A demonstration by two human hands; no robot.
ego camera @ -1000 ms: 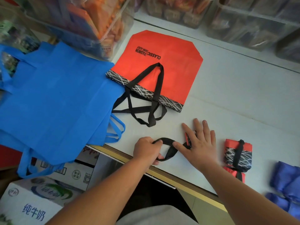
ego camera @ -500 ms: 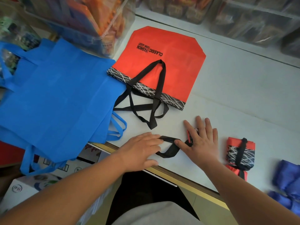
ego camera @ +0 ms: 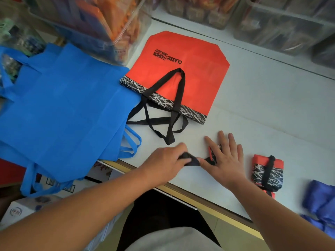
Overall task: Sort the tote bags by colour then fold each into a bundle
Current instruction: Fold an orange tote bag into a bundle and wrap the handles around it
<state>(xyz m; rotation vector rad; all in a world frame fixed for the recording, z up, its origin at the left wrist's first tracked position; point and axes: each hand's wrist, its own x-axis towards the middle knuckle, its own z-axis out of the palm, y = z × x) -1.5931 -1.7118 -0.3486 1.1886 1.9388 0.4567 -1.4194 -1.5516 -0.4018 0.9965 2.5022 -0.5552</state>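
Note:
My right hand (ego camera: 224,158) lies flat with spread fingers on a small folded red bundle (ego camera: 212,151), which it mostly hides. Its black strap (ego camera: 192,161) runs left into my left hand (ego camera: 166,162), whose fingers pinch the bunched strap. A flat red tote bag (ego camera: 188,77) with black handles and a black-and-white band lies beyond my hands. A stack of flat blue tote bags (ego camera: 61,113) hangs over the table's left edge. A finished red bundle (ego camera: 267,171) tied with its strap sits right of my right hand. Folded blue bundles (ego camera: 320,200) lie at the far right.
The white table (ego camera: 272,113) has a wooden front edge (ego camera: 203,198) close to my body. Clear plastic bins (ego camera: 101,20) with packaged goods stand along the back and the left. Cardboard boxes (ego camera: 18,211) sit on the floor under the blue bags.
My left hand has closed on the black strap and gathered its loop into a bunch, moving right toward my right hand. My right hand has stayed pressed on the bundle.

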